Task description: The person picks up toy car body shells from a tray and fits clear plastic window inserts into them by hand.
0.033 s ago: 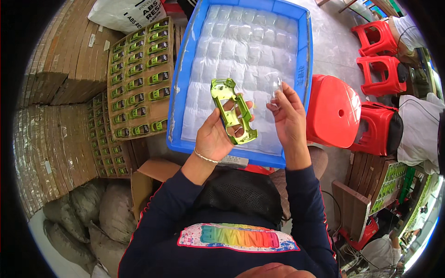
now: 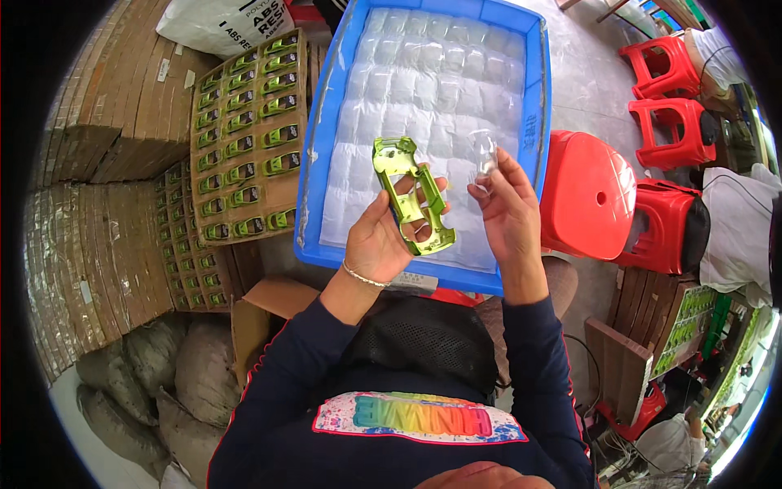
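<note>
My left hand (image 2: 381, 236) is closed round a shiny green toy car body (image 2: 405, 198), its hollow inside facing up and open window gaps showing through. My right hand (image 2: 513, 208) pinches a thin, clear curved plastic piece (image 2: 484, 155), which looks like a toy car window part, between thumb and fingers. The two pieces are held apart, side by side. Below both hands lies a blue plastic crate (image 2: 309, 175), lined inside with rows of clear moulded pieces (image 2: 428, 61) under or among white sheeting.
To the left, a cardboard tray (image 2: 265, 191) holds rows of green car bodies, beside stacked cardboard (image 2: 98, 269). Filled sacks (image 2: 208, 371) lie at lower left. A red stool (image 2: 586, 196) stands against the crate's right side, with more red stools (image 2: 664, 134) and people beyond.
The clear piece in my right hand has tilted slightly and shows more of its shape. My left hand and the car body have hardly moved.
</note>
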